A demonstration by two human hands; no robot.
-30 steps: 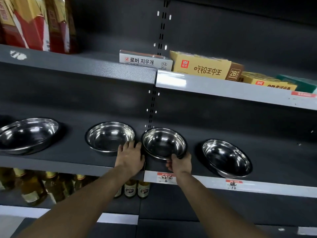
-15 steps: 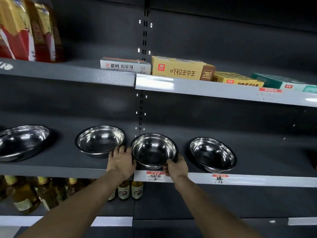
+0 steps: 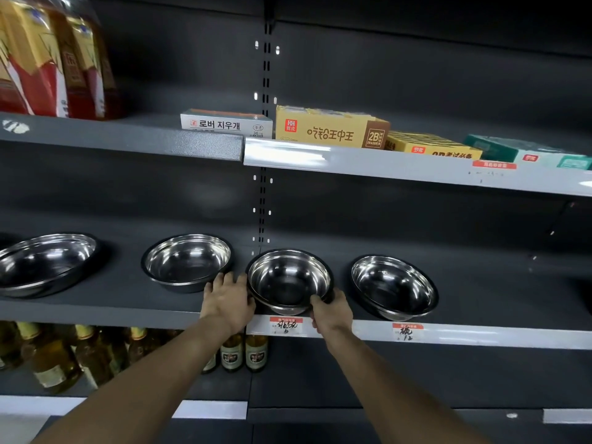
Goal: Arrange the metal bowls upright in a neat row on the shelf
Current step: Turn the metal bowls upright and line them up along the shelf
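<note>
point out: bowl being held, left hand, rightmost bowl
held bowl (image 3: 289, 281): head view, inner basin.
left hand (image 3: 230, 299): head view, back of hand.
rightmost bowl (image 3: 394, 286): head view, inner basin.

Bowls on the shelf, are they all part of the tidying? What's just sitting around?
Part of the job:
- bowl between the hands
- left hand, right hand, both gripping it
- three other metal bowls
- middle shelf

Just sitting around:
- boxes on the upper shelf
- red packets
- bottles below
- price tags
</note>
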